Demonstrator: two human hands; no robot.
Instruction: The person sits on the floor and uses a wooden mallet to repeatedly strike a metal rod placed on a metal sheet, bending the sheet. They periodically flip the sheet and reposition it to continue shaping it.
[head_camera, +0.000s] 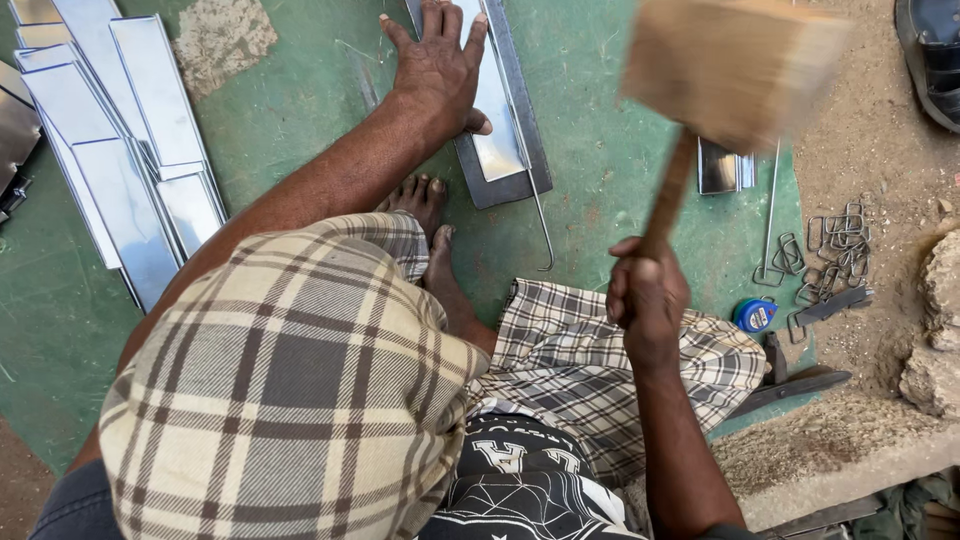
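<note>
I look straight down from a head camera at a person seated on a green painted floor (290, 110), knees covered by checked cloth. My left hand (437, 68) lies flat, fingers spread, pressing on a long shiny sheet-metal strip (497, 130) that rests on a dark steel bar (528, 150). The strip lies directly ahead of the bare feet (425, 205), running away from me. My right hand (645, 298) has its grip closed tight around the wooden handle of a large pale wooden mallet (728, 68), whose head is raised high and blurred with motion.

The risks, as I judge them: the left fingers sit on the very strip under the mallet — a blow landing slightly left would crush them. The toes are just beside the near end of the bar, so a glancing strike or a jumping strip could cut them on the thin metal edge. If the pressing hand slips, the strip may skate off the bar and bend wrongly.

To the left lies a fanned stack of similar shiny strips (130, 150); to the right, a heap of bent wire loops (835, 250), a thin wire rod (772, 205) and a small blue round tin (757, 315).
</note>
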